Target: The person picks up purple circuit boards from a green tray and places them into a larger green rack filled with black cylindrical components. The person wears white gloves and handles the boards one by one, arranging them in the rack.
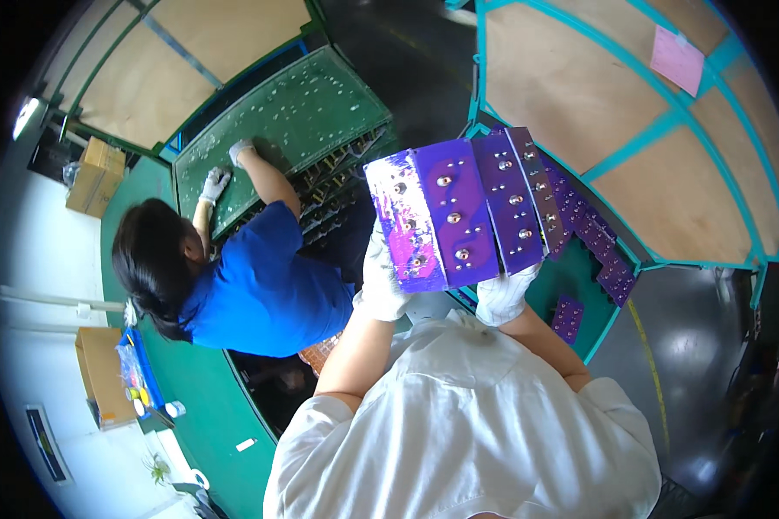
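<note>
Purple boards (476,203) are held by left hand (381,281) and right hand (504,298), closure seemingly hidden underneath; a board could be dropped if either grip were slackened.

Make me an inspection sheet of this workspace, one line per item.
Surface: green, right side, with more purple boards lying on it.
Job's things: several studded purple boards held up together; the leftmost shows strong glare.
Clutter: closed box, open carton and blue tray at far left.
Grippers: left hand and right hand, both gloved, grip the held boards; fingers largely hidden.
Cables: nothing seen.
Surroundings: co-worker in blue, gloved hands on another green table; teal-framed panels ahead right.
</note>
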A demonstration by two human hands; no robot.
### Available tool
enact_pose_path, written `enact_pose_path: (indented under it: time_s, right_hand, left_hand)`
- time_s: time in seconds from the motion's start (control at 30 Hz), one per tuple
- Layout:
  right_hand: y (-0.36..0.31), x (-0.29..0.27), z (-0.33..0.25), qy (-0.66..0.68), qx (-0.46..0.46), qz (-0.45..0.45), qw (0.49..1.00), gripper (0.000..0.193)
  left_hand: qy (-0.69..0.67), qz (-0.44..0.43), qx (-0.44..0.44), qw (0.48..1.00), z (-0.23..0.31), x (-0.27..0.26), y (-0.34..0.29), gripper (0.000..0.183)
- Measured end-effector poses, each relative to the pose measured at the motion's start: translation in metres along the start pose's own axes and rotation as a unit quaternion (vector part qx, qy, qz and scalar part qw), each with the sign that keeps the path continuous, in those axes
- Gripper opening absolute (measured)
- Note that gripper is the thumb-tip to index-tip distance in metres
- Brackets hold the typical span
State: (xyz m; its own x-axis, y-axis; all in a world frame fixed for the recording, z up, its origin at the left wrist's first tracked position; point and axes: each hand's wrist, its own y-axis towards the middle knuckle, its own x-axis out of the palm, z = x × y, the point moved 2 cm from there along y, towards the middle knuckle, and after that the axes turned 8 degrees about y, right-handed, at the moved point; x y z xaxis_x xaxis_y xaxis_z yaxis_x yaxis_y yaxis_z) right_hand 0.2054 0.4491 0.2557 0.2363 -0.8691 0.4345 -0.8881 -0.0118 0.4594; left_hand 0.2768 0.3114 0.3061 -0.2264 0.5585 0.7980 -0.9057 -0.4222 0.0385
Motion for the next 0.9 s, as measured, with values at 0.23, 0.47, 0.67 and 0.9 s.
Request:
enact_pose_path:
  time_s: [0.23,0.47,0.67,0.9]
  right_hand:
    - [0.036,-0.003,-0.020,0.429,0.165,0.043,0.887,0.064]
    - [0.065,-0.007,-0.028,0.636,0.172,-0.148,0.738,0.055]
    - [0.063,-0.014,-0.009,0.624,0.192,-0.099,0.751,0.057]
    - [0.075,-0.015,-0.018,0.022,-0.080,-0.076,0.994,0.061]
  left_hand:
    - [-0.053,0.007,-0.084,0.995,-0.026,0.008,0.024,0.030]
    - [-0.062,-0.103,-0.061,0.991,-0.049,0.006,0.035,0.035]
    - [0.014,-0.050,-0.022,0.998,-0.047,0.000,0.028,0.034]
    - [0.053,0.075,0.004,0.996,-0.043,0.006,0.026,0.035]
